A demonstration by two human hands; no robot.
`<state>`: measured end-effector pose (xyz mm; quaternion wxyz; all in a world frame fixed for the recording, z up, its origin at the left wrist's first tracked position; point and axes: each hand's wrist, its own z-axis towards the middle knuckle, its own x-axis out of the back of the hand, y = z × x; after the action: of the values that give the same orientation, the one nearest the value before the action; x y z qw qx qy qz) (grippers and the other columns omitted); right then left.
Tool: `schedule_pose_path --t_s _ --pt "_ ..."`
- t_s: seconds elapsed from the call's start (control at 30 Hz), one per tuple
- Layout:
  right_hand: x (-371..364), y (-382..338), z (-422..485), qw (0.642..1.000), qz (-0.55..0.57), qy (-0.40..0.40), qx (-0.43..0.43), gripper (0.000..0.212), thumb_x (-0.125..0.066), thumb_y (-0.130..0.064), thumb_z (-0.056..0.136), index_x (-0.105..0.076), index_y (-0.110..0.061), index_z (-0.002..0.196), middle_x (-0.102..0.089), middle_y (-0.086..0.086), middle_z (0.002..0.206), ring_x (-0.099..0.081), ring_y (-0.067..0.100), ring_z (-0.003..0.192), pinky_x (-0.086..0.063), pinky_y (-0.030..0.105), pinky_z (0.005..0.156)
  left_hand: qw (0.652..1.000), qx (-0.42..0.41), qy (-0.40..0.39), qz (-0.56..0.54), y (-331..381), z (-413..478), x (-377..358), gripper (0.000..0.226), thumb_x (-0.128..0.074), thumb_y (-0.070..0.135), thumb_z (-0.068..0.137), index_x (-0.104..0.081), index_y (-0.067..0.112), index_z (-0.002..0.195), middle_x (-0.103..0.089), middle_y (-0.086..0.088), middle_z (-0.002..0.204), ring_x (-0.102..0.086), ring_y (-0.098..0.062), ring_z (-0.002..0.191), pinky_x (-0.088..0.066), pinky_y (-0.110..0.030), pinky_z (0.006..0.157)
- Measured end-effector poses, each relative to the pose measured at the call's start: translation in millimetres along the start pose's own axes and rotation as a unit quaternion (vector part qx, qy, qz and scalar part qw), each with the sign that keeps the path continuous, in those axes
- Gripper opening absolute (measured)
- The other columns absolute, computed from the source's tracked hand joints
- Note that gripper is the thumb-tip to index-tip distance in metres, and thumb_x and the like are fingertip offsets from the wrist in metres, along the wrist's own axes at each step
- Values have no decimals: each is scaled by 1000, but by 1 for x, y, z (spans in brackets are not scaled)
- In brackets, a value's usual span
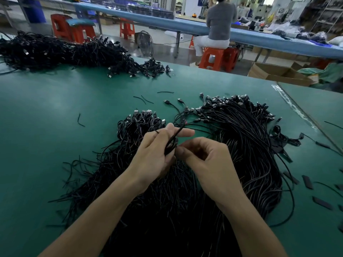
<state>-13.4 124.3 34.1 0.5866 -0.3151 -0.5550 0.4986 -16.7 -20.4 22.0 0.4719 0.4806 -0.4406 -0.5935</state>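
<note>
My left hand (pixel 154 151) holds a coiled black cable (pixel 171 142) between thumb and fingers, above the middle of a green table (pixel 46 112). My right hand (pixel 202 156) is curled beside it, its thumb and fingertips pinching at the coil's lower end. Beneath both hands lies a heap of loose black cables (pixel 167 191). A big bundle of straight black cables with USB plugs (pixel 241 130) lies to the right. A smaller pile of coiled cables (pixel 141 121) sits just beyond my left hand.
A long heap of black cables (pixel 65 51) covers the table's far left. Short black ties (pixel 146 99) lie scattered mid-table and black strips (pixel 308 182) at the right. A person (pixel 219 25) sits on an orange stool (pixel 217 58) at a blue bench beyond. Cardboard boxes (pixel 274 73) stand right.
</note>
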Motion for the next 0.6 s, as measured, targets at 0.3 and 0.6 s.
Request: schedule_pose_path --t_s 0.3,0.6 --pt "-6 -10 -7 977 -182 0 113 17 -61 -11 96 -74 -21 99 -64 -7 98 -60 3 89 -46 11 78 997 12 76 -31 -7 1 -6 50 -42 47 97 -77 13 87 -37 5 38 -26 -8 31 -24 -14 38" --pt "-7 -8 -11 909 -341 7 239 9 -62 -17 97 -69 -12 98 -58 -1 93 -56 15 87 -53 30 77 991 80 101 -21 -10 5 -3 61 -41 44 105 -67 4 67 -31 -3 44 -23 -12 33 -22 -15 38"
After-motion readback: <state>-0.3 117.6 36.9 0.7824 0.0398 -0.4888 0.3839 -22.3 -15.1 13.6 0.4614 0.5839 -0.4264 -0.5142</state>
